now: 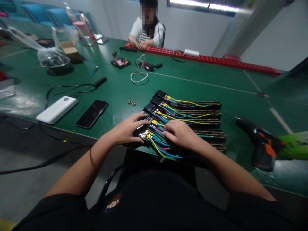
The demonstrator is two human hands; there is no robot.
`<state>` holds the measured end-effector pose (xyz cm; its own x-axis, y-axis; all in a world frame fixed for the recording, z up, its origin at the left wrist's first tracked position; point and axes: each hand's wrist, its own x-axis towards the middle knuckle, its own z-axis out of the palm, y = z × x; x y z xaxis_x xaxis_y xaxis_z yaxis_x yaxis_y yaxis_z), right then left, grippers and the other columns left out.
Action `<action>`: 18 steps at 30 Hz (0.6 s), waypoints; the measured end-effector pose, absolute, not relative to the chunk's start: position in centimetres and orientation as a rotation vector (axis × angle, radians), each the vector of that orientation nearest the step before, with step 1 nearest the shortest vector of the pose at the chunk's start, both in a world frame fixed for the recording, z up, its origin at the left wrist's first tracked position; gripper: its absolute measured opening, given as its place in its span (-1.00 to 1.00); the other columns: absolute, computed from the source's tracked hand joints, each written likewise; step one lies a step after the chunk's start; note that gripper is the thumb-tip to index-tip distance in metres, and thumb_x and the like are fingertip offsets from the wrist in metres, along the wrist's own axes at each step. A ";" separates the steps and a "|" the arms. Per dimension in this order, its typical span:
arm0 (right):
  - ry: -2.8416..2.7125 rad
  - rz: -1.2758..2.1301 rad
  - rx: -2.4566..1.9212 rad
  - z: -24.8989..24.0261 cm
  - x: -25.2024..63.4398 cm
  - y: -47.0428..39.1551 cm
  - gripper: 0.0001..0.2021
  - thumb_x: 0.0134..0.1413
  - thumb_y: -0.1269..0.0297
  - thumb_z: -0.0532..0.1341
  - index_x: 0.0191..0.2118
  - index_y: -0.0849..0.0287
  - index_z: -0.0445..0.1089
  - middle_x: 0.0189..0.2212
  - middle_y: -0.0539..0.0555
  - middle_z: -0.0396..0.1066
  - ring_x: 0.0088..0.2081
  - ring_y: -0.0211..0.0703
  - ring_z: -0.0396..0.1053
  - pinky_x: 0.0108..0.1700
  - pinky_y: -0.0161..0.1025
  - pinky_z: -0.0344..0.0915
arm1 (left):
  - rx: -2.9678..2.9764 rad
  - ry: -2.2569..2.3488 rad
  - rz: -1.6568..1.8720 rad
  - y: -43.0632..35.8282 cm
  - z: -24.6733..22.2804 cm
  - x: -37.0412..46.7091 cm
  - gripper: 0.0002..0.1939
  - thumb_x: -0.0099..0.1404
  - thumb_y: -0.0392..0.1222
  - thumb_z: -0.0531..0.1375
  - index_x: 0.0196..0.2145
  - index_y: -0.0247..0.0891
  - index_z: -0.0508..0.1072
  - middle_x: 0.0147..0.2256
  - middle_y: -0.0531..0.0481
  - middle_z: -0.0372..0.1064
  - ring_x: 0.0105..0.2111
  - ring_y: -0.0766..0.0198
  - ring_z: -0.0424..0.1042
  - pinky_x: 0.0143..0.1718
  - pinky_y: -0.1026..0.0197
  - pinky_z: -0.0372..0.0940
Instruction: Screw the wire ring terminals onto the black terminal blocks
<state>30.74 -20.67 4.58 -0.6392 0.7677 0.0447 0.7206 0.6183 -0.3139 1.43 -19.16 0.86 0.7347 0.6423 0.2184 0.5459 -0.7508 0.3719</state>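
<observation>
Several long black strip-shaped units (207,122) lie side by side on the green table, each with a black end block (151,109) on the left. Yellow, blue, red and green wires (179,102) run from these end blocks along the strips. My left hand (127,128) rests with fingers spread over the end blocks of the nearer units, its thumb at the closest one. Above the wires of the middle units is my right hand (180,133), fingers curled in and thumb close to them. Whatever its fingertips pinch, if anything, is hidden.
Small brass-coloured screws (131,102) lie beyond my left hand. A phone (92,114) and a white power bank (57,109) are at left, a power drill (258,141) at right. Across the table, a person (148,32) touches a long red rail (204,56).
</observation>
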 end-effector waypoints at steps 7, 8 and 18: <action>-2.469 0.107 -1.231 3.6 32.9 -25.7 -0.64 0.28 0.11 0.19 -0.02 0.32 0.48 -0.10 0.31 0.42 -0.08 0.07 0.32 0.00 -0.03 0.32 | 2.630 0.917 0.552 -19.0 0.3 1.2 -0.18 0.20 0.14 0.36 0.28 -0.21 0.19 0.35 -0.36 0.04 0.40 -0.16 -0.02 0.34 -0.30 0.08; -2.416 0.047 -1.234 3.2 33.5 -26.4 -0.57 0.27 0.08 0.20 0.04 0.36 0.45 -0.04 0.36 0.41 -0.03 0.11 0.32 0.04 0.01 0.31 | 2.627 0.909 0.573 -19.1 0.2 1.2 -0.16 0.20 0.15 0.36 0.30 -0.22 0.16 0.34 -0.38 0.04 0.40 -0.15 -0.03 0.34 -0.29 0.07; -2.339 -0.202 -1.301 -2.0 37.6 -30.2 -0.14 0.15 -0.11 0.25 0.43 0.19 -0.02 0.34 0.44 0.07 0.38 0.40 -0.04 0.30 0.27 0.06 | 2.591 0.907 0.698 -19.9 -0.9 1.5 -0.17 0.24 0.08 0.32 0.32 -0.23 0.10 0.35 -0.39 0.01 0.41 -0.18 -0.08 0.34 -0.35 0.05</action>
